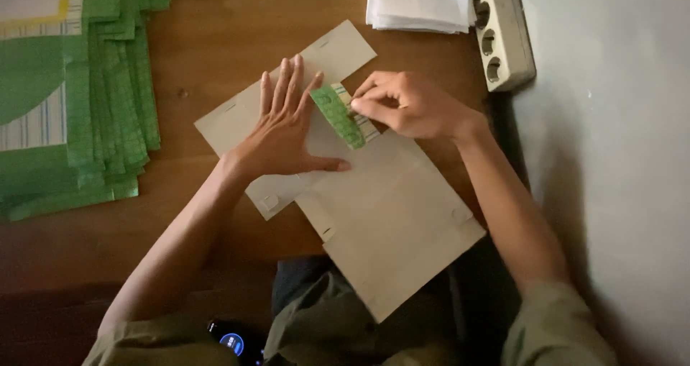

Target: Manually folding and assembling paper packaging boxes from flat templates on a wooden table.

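Note:
A flat grey cardboard box blank [392, 215] lies unfolded on the wooden table [208, 35], its near end hanging over the table edge. My left hand [284, 125] presses flat on the blank, fingers spread. My right hand [406, 103] pinches a small flap [338, 116] of the blank, folded up so its green printed side shows, just right of my left fingertips.
A fanned stack of green printed box blanks [86, 100] fills the left of the table. A pile of white sheets [420, 3] and a white power strip [503, 31] sit at the back right, next to a grey wall [611, 157]. A dark device with a blue light [233, 341] rests in my lap.

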